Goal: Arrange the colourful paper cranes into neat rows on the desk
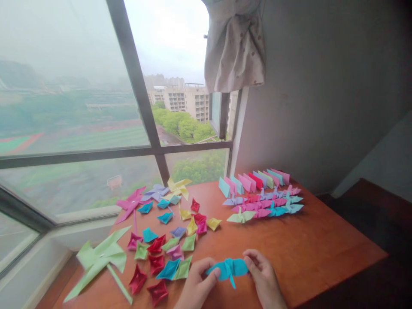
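A blue origami crane (228, 269) spans the space between my two hands, low over the near part of the table. My left hand (200, 281) pinches its left wing between thumb and fingers. On the other side, my right hand (261, 274) grips the tip of the right wing. The crane's wings lie spread sideways, and a narrow point hangs down from its middle. Just left of my left hand sit a green paper boat (183, 268) and a blue paper boat (168, 270).
Rows of paper cranes (262, 205) stand at the back right, before a line of folded paper pieces (254, 181). Several paper boats cover the left, beside a green pinwheel (102, 257) and other pinwheels. The brown table (322, 244) borders a window (183, 146).
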The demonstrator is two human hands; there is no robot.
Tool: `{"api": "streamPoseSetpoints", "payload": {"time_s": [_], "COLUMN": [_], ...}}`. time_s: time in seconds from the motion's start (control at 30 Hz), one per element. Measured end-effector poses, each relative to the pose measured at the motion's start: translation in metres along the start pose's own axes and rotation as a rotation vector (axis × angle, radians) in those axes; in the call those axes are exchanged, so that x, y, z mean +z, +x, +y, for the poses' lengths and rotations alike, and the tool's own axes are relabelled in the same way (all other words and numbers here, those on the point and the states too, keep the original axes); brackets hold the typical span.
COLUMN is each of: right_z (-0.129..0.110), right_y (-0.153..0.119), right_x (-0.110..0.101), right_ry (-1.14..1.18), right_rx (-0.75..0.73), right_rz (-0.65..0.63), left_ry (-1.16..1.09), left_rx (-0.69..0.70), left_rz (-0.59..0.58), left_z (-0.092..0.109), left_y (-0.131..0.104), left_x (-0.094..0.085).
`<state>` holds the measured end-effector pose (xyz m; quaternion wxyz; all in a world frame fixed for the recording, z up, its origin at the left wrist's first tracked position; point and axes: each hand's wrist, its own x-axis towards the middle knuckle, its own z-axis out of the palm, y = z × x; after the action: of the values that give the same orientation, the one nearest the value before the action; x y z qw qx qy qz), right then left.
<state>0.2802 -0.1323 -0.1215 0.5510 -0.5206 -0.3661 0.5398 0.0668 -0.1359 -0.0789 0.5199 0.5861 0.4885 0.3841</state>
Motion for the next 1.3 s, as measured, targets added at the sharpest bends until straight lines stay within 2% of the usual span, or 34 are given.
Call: {"api": "streamPoseSetpoints", "payload": {"time_s": [0.17, 0.33, 0.5, 0.67, 0.77, 0.9, 0.97, 1.13, 1.3], "right_z": [-0.014, -0.024, -0.026, -0.03, -0.03, -0.025, -0.021, -0.014, -0.013], "right_y": [-0.003, -0.004, -0.002, 0.004, 0.009, 0.008, 0.002, -0.016, -0.018], "right_x": [0.004, 0.017, 0.033, 0.033, 0.024, 0.01, 0.007, 0.018, 0.029], "right_ry": [0.056, 0.206, 0.253, 0.205, 0.058, -0.186, -0.298, -0.529, -0.631], "right_rx": [0.031, 0.12, 0.162, 0.153, 0.071, -0.165, -0.283, -0.447, -0.473], "right_rz": [-0.009, -0.009, -0.045, -0.003, 0.009, 0.147, 0.167, -0.118, -0.147], "left_ry": [-0.189, -0.223, -0.261, -0.333, -0.317, -0.284, -0.275, -0.244, -0.212], "left_rx": [-0.021, -0.022, -0.052, -0.085, -0.11, -0.135, -0.133, -0.112, -0.08], "left_rz": [-0.074, -0.062, -0.045, -0.01, -0.017, 0.047, 0.079, 0.072, 0.025], "left_z": [0.007, 0.01, 0.011, 0.007, 0.003, 0.0, -0.001, 0.001, 0.0], "left_y": [-0.002, -0.001, -0.002, -0.003, 0.0, 0.005, 0.006, 0.004, 0.004], "left_x": [-0.001, -0.002, -0.002, -0.002, 0.0, 0.005, 0.007, 0.009, 0.009]}}
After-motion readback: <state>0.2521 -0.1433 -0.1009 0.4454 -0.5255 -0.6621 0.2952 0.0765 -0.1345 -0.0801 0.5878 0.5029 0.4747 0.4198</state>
